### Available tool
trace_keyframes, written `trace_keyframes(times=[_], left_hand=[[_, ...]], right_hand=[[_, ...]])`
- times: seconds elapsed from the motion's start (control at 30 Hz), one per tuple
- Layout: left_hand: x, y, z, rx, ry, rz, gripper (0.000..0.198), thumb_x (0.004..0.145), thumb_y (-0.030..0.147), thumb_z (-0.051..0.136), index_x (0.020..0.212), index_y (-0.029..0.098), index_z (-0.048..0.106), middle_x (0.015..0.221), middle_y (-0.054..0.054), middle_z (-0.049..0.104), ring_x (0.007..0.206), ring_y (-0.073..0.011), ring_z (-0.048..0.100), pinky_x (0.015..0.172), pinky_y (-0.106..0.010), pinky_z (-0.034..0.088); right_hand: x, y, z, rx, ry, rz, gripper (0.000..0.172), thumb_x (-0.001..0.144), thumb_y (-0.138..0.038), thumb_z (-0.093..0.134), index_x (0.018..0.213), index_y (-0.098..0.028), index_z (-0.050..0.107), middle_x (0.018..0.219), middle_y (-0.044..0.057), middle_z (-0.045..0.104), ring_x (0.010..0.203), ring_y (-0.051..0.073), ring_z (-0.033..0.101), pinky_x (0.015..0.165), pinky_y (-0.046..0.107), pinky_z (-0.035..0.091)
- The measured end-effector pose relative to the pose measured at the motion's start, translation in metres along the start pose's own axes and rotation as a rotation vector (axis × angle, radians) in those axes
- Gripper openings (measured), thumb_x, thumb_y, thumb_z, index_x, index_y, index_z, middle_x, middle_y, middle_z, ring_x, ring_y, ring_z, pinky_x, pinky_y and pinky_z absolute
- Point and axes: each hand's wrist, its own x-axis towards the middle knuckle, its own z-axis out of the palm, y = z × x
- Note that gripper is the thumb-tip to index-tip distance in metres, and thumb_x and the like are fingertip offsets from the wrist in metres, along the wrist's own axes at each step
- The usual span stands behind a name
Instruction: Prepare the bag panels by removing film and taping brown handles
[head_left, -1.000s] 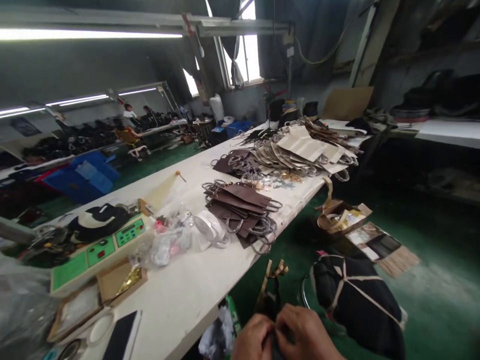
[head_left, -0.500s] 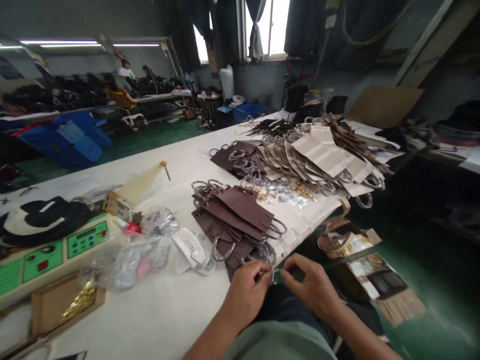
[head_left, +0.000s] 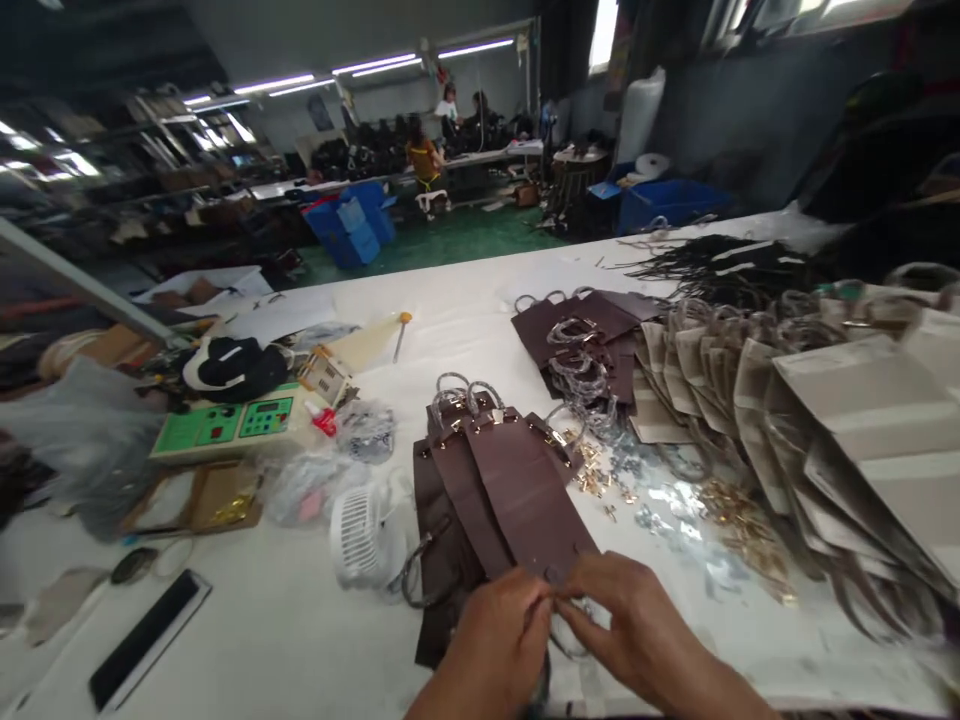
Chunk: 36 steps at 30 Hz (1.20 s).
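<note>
The stack of dark brown leather panels with metal ring handles (head_left: 517, 490) is lying on the long white surface (head_left: 480, 300), its 6 o'clock end touching the left hand (head_left: 499, 640) and right hand (head_left: 637, 625). The small white round fan (head_left: 360, 520) is sitting just beside it at 9 o'clock, the green-faced control box (head_left: 232, 425) is resting farther out at 10, and loose gold and silver metal fittings (head_left: 675, 500) are lying scattered at 3.
</note>
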Motion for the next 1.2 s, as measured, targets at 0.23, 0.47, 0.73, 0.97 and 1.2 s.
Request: trace_keyframes(times=[0.23,0.47,0.73,0.97,1.2], left_hand=[[0.056,0.019,0.015,-0.369,0.119,-0.339,0.024,0.088,0.034,0.056,0.072,0.018,0.063,0.062,-0.001,0.059,0.059,-0.0134,0.053,0.057,-0.024,0.037],[0.095,-0.024,0.011,-1.069,0.177,-0.670,0.035,0.077,0.049,0.072,0.083,0.015,0.064,0.054,0.002,0.059,0.037,-0.0059,0.035,0.036,-0.018,0.015],[0.176,-0.087,-0.043,-1.199,0.246,-0.522,0.031,0.079,0.041,0.071,0.086,0.012,0.063,0.056,-0.002,0.066,0.030,-0.0042,0.038,0.034,-0.017,0.021],[0.205,-0.132,-0.056,-1.227,0.349,-0.512,0.033,0.086,0.043,0.067,0.095,0.011,0.064,0.067,-0.006,0.072,0.035,-0.0056,0.045,0.033,-0.016,0.028],[0.209,-0.137,-0.043,-1.283,0.427,-0.486,0.031,0.087,0.044,0.067,0.090,0.013,0.061,0.083,-0.009,0.076,0.038,-0.0051,0.049,0.033,-0.015,0.032]], right_hand=[[0.048,0.053,-0.033,-0.018,-0.090,-0.259,0.016,0.090,-0.016,0.059,0.077,-0.023,0.065,0.073,0.002,0.067,0.070,0.018,0.060,0.069,0.031,0.041],[0.120,0.089,-0.044,0.416,-0.011,0.026,0.019,0.096,-0.037,0.063,0.085,-0.025,0.071,0.102,0.006,0.073,0.096,0.022,0.067,0.084,0.034,0.053],[0.256,0.150,0.030,0.564,0.122,0.255,0.020,0.082,-0.040,0.072,0.091,-0.022,0.072,0.125,0.008,0.063,0.101,0.021,0.067,0.093,0.038,0.054],[0.290,0.169,0.078,0.276,0.187,0.239,0.035,0.085,-0.028,0.066,0.119,-0.022,0.066,0.108,0.006,0.064,0.087,0.019,0.065,0.082,0.036,0.056],[0.285,0.177,0.085,0.430,0.184,0.302,0.048,0.087,-0.023,0.062,0.135,-0.024,0.058,0.117,0.007,0.065,0.086,0.017,0.066,0.081,0.033,0.058]])
